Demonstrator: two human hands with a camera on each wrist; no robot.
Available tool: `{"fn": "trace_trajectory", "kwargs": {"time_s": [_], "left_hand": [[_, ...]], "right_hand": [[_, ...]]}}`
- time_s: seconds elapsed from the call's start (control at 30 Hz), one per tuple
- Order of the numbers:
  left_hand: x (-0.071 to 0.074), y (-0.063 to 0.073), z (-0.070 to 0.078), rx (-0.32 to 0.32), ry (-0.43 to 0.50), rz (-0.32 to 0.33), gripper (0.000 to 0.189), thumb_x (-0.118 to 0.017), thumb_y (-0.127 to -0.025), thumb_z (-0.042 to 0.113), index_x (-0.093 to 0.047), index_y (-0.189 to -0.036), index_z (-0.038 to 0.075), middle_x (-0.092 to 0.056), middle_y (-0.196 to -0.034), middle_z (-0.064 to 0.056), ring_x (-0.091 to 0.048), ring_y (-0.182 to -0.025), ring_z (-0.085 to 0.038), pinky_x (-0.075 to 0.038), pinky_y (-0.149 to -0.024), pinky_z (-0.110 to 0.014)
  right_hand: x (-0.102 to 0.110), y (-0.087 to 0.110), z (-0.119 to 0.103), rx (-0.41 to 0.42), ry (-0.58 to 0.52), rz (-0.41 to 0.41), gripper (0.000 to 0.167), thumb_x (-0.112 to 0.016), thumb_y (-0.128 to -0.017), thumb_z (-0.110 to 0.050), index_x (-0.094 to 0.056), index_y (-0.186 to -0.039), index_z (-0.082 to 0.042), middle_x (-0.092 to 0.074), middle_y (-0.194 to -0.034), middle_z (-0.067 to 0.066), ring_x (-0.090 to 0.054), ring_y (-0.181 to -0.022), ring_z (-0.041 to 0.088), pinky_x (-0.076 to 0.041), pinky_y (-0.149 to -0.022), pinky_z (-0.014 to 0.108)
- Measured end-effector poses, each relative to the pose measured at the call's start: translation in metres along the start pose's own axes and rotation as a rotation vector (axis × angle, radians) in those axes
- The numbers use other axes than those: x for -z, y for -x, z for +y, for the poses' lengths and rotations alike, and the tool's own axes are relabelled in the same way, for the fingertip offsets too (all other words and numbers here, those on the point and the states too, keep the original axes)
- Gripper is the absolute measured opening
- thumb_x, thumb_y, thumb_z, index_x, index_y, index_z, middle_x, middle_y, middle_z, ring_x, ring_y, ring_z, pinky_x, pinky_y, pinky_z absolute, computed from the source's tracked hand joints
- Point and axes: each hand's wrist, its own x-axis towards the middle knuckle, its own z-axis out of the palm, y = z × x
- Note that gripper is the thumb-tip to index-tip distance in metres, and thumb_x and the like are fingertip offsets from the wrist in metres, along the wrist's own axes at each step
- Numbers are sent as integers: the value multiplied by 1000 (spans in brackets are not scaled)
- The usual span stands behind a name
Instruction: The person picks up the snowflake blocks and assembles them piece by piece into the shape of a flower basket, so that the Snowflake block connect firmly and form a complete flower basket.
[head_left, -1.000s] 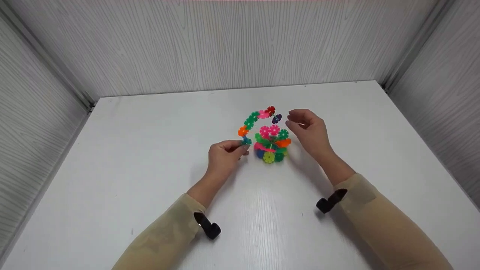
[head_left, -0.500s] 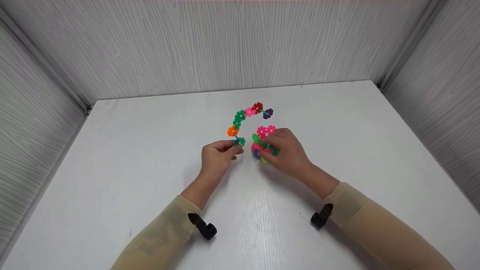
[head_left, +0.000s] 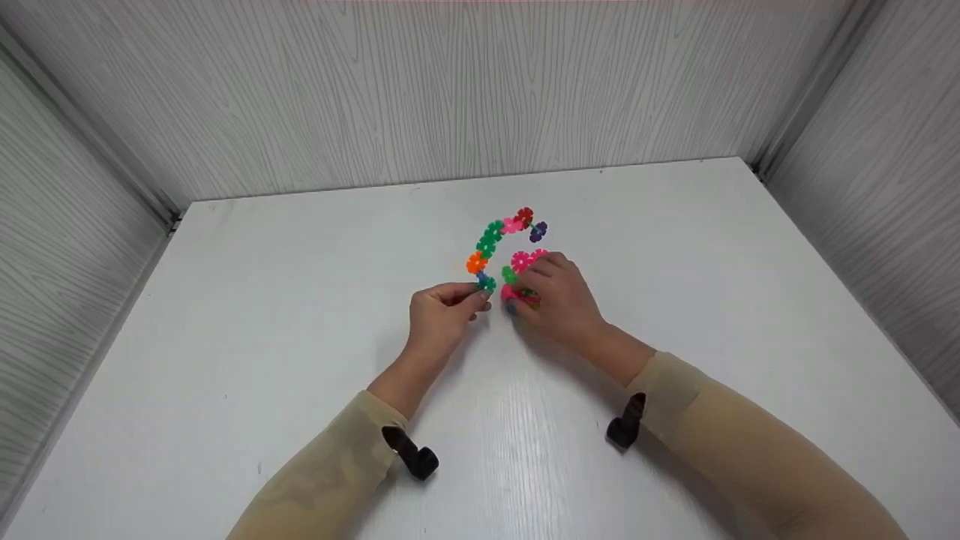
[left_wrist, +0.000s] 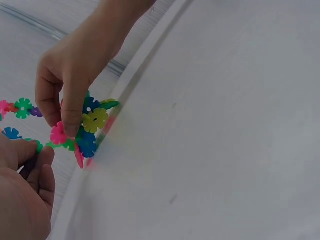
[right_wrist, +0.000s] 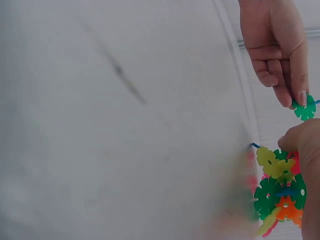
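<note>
My left hand (head_left: 442, 316) pinches the green snowflake disc (right_wrist: 305, 108) at the lower end of a curved chain of interlocking plastic discs (head_left: 486, 246). The chain arches up through orange, green, pink and red discs to a purple disc (head_left: 538, 232). Just right of it, my right hand (head_left: 564, 304) grips a rounded cluster of joined discs (left_wrist: 95, 120) with thumb and fingers. Pink discs (head_left: 520, 262) show above that hand in the head view, while much of the cluster is hidden behind it. The held green disc is close to the cluster's left side; I cannot tell whether they touch.
A white table (head_left: 262, 300) lies under both hands, with grey wood-grain panels (head_left: 450, 90) at the back and sides. Each sleeve has a black wrist mount, the left one (head_left: 411, 453) and the right one (head_left: 627, 422).
My right hand has moved left and down from beside the cluster and now holds it. My left hand, still pinching the chain, shifted left and then slightly back to the right.
</note>
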Motion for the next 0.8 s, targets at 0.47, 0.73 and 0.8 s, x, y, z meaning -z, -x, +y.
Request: {"fn": "trace_trajectory", "kwargs": {"time_s": [0.47, 0.73, 0.8], "left_hand": [[-13, 1, 0, -26, -45, -24, 10, -79, -97, 12, -84, -104, 6, -78, -94, -7, -76, -88, -21, -62, -78, -27], [-14, 0, -3, -59, -53, -21, 11, -79, -97, 13, -84, -104, 5, -78, -94, -7, -76, -88, -21, -62, -81, -27], [-14, 1, -3, -65, -49, -20, 12, -79, -97, 13, -84, -104, 5, -78, -94, -7, -76, -88, -21, -62, -82, -27]], "right_hand": [[-6, 1, 6, 146, -43, 126, 16, -88, -86, -10, -76, -94, -3, -78, -105, 11, -66, -106, 31, -54, -97, 45], [-6, 0, 7, 162, -65, 152, 14, -89, -84, -8, -76, -89, -2, -78, -100, 12, -68, -102, 31, -54, -96, 44], [-7, 0, 8, 167, -60, 169, 14, -89, -83, -7, -76, -86, -2, -78, -97, 11, -67, -100, 30, -55, -93, 43]]}}
